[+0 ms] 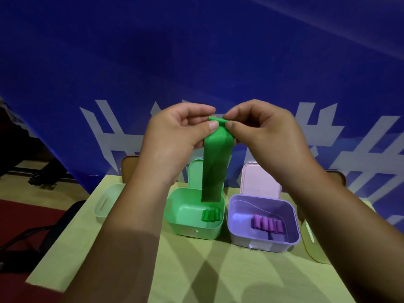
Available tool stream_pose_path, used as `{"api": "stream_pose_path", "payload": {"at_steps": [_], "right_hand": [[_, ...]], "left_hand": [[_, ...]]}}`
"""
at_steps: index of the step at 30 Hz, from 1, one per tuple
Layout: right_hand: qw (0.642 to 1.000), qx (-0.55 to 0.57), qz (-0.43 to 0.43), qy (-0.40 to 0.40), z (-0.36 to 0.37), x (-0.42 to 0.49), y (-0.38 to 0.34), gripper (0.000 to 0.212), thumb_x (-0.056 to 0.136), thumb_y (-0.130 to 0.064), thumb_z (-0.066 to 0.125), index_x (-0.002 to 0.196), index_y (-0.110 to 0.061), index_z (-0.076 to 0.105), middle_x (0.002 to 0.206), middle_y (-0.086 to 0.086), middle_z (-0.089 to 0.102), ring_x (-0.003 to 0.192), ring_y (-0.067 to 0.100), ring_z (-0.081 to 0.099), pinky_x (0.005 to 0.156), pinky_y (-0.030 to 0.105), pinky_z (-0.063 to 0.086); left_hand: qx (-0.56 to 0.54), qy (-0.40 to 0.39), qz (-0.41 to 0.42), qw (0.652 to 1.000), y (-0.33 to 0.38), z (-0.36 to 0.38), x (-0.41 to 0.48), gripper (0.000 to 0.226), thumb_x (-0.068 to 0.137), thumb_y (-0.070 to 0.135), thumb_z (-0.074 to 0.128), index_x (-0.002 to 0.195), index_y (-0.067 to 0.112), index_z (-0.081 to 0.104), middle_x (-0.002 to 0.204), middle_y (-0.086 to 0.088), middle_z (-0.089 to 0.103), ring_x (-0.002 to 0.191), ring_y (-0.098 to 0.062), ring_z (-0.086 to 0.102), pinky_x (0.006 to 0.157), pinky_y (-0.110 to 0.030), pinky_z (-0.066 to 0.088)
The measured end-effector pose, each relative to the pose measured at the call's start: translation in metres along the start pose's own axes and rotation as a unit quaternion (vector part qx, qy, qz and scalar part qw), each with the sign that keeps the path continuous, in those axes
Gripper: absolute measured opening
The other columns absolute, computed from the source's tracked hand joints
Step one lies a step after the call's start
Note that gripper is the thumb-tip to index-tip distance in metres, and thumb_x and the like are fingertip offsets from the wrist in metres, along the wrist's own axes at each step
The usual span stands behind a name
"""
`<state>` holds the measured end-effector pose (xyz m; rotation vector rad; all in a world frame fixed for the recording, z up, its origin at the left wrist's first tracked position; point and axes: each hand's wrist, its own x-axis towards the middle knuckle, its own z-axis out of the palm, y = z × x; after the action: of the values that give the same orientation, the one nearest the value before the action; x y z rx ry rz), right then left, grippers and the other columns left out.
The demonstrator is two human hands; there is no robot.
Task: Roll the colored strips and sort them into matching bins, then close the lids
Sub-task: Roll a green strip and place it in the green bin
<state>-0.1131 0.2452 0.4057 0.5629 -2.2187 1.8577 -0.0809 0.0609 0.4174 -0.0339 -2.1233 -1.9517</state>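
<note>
Pinching its rolled top, our left hand [175, 132] and right hand [264, 132] hold the green strip [215, 162] over the green bin [190, 231], partly hiding its lid [195, 173]. Green rolls [210, 214] lie inside; purple rolls [267, 225] lie in the purple bin [262, 243].

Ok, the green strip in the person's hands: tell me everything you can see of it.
The green strip is a smooth band, paper or thin foam by its look. Its top end is curled into the start of a roll, pinched between thumb and fingers of the left hand and the right hand. The rest hangs straight down, unrolled, its square lower end seen against the open green bin.
</note>
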Motion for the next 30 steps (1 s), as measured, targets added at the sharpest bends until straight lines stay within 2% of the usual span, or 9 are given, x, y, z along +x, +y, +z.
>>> {"api": "stream_pose_path", "payload": {"at_steps": [6, 9, 11, 14, 18, 21, 24, 26, 30], "right_hand": [[0.999, 0.004, 0.032, -0.005, 0.0, 0.001, -0.001, 0.01, 0.096, -0.005, 0.075, 0.102, -0.013, 0.076, 0.087, 0.005, 0.078, 0.077, 0.021, 0.076, 0.084, 0.048, 0.065], [0.997, 0.031, 0.066, -0.025, 0.002, 0.003, -0.001, 0.011, 0.099, -0.008, 0.073, 0.108, -0.013, 0.077, 0.091, 0.015, 0.077, 0.078, 0.031, 0.075, 0.084, 0.05, 0.066], [0.997, 0.024, 0.069, -0.032, 0.002, 0.005, -0.002, 0.011, 0.099, -0.009, 0.073, 0.109, -0.011, 0.078, 0.09, 0.015, 0.078, 0.084, 0.035, 0.077, 0.081, 0.043, 0.067], [0.998, 0.002, 0.052, -0.021, 0.003, 0.006, -0.001, 0.009, 0.098, -0.01, 0.075, 0.106, -0.009, 0.078, 0.089, 0.01, 0.08, 0.083, 0.03, 0.078, 0.075, 0.034, 0.067], [0.999, 0.003, 0.055, 0.002, 0.008, 0.009, 0.006, 0.005, 0.097, -0.008, 0.076, 0.101, -0.009, 0.077, 0.087, 0.012, 0.078, 0.084, 0.035, 0.076, 0.079, 0.043, 0.066], [0.998, -0.001, 0.064, 0.003, 0.01, 0.011, 0.009, 0.005, 0.096, -0.005, 0.076, 0.098, -0.01, 0.076, 0.089, 0.013, 0.078, 0.084, 0.033, 0.076, 0.081, 0.043, 0.066], [0.995, 0.039, 0.097, -0.005, 0.009, 0.015, 0.012, 0.01, 0.093, 0.001, 0.075, 0.098, -0.008, 0.075, 0.089, 0.014, 0.077, 0.076, 0.026, 0.071, 0.079, 0.035, 0.064], [0.988, 0.085, 0.127, -0.017, 0.008, 0.017, 0.013, 0.013, 0.093, 0.004, 0.074, 0.1, -0.007, 0.075, 0.089, 0.016, 0.074, 0.078, 0.026, 0.067, 0.08, 0.036, 0.062], [0.978, 0.135, 0.154, -0.04, 0.005, 0.018, 0.015, 0.014, 0.096, -0.007, 0.075, 0.11, -0.004, 0.076, 0.101, 0.021, 0.078, 0.085, 0.025, 0.073, 0.08, 0.032, 0.061]], "left_hand": [[0.019, -0.022, 0.022, 0.999, -0.002, -0.005, 0.005, 0.025, 0.093, 0.001, 0.08, 0.114, 0.016, 0.079, 0.096, 0.001, 0.081, 0.094, -0.018, 0.081, 0.077, -0.028, 0.065], [-0.003, -0.034, 0.016, 0.999, -0.003, -0.009, 0.008, 0.026, 0.093, -0.001, 0.078, 0.114, 0.014, 0.078, 0.096, 0.001, 0.081, 0.095, -0.02, 0.081, 0.08, -0.031, 0.066], [-0.008, -0.042, 0.007, 0.999, -0.004, -0.011, 0.011, 0.026, 0.094, 0.0, 0.078, 0.115, 0.014, 0.077, 0.1, -0.001, 0.083, 0.096, -0.019, 0.081, 0.08, -0.03, 0.066], [-0.043, -0.048, -0.021, 0.998, -0.005, -0.011, 0.014, 0.025, 0.094, 0.001, 0.077, 0.117, 0.012, 0.076, 0.101, -0.004, 0.083, 0.096, -0.019, 0.082, 0.077, -0.026, 0.064], [-0.067, -0.054, -0.043, 0.995, -0.01, -0.012, 0.017, 0.023, 0.095, 0.002, 0.076, 0.117, 0.009, 0.076, 0.102, -0.007, 0.083, 0.096, -0.021, 0.082, 0.078, -0.026, 0.064], [-0.056, -0.05, -0.042, 0.996, -0.012, -0.011, 0.019, 0.022, 0.095, 0.003, 0.077, 0.116, 0.009, 0.076, 0.1, -0.007, 0.083, 0.093, -0.02, 0.082, 0.076, -0.025, 0.065], [-0.032, -0.047, -0.039, 0.998, -0.013, -0.01, 0.023, 0.022, 0.095, 0.004, 0.078, 0.115, 0.011, 0.077, 0.098, -0.005, 0.083, 0.09, -0.018, 0.082, 0.076, -0.025, 0.065], [-0.027, -0.046, -0.038, 0.998, -0.014, -0.009, 0.026, 0.023, 0.094, 0.003, 0.078, 0.114, 0.014, 0.078, 0.098, -0.004, 0.083, 0.091, -0.018, 0.082, 0.078, -0.027, 0.066], [-0.013, -0.045, -0.029, 0.998, -0.017, -0.008, 0.032, 0.026, 0.094, 0.004, 0.08, 0.115, 0.018, 0.078, 0.102, -0.002, 0.083, 0.096, -0.017, 0.081, 0.082, -0.032, 0.067]]}}
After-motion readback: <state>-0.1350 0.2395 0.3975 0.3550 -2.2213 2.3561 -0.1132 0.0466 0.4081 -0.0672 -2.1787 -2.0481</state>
